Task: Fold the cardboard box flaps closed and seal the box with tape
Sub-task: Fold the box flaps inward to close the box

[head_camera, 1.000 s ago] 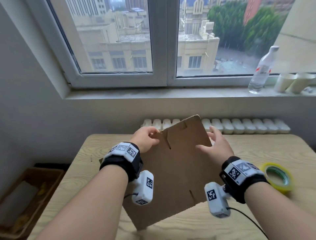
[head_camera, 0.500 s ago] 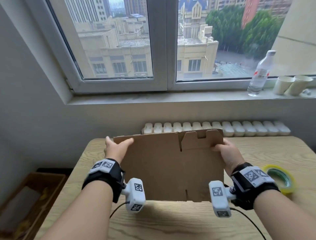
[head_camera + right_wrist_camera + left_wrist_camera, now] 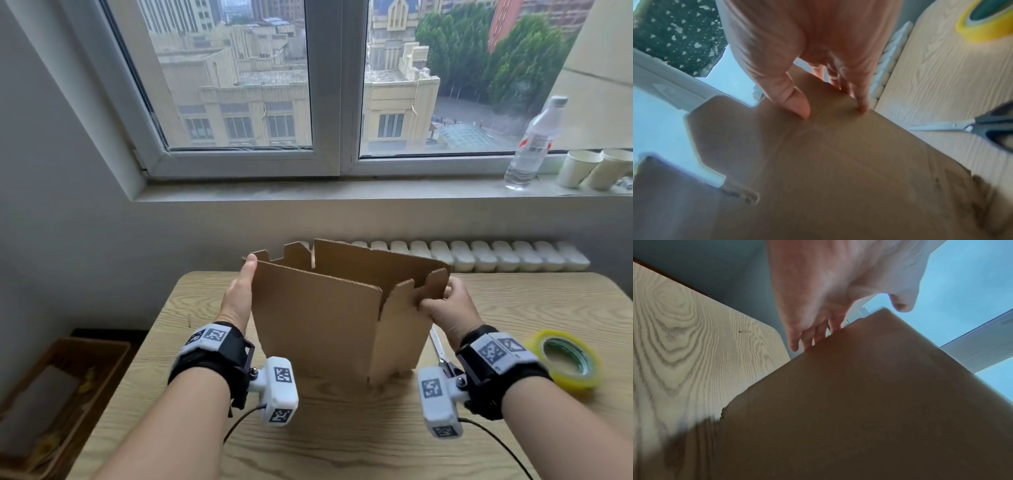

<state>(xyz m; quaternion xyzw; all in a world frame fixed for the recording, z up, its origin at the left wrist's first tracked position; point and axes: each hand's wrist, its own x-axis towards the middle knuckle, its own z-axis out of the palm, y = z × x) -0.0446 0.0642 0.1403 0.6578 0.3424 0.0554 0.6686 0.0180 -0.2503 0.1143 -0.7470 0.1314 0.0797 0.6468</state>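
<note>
A brown cardboard box [image 3: 325, 325] stands upright on the wooden table [image 3: 342, 445], spread into an open tube with its top flaps up. My left hand [image 3: 243, 284] lies against the box's upper left corner, fingers straight on the left wall [image 3: 859, 402] and thumb along the corner edge. My right hand [image 3: 435, 301] pinches the notched flap at the upper right, with the thumb [image 3: 795, 104] on the outer face [image 3: 838, 162] and other fingers behind the edge. A yellow tape roll [image 3: 565, 359] lies flat to the right of my right wrist.
Scissors [image 3: 962, 128] lie on the table between the box and the tape. White moulded trays [image 3: 496, 257] line the table's far edge. A plastic bottle [image 3: 531, 144] and paper cups [image 3: 596, 168] stand on the windowsill. A brown crate [image 3: 51, 394] sits on the floor at left.
The flat cardboard was turned level, then spread into an open tube standing on the table. My hands moved out to its upper left and right corners.
</note>
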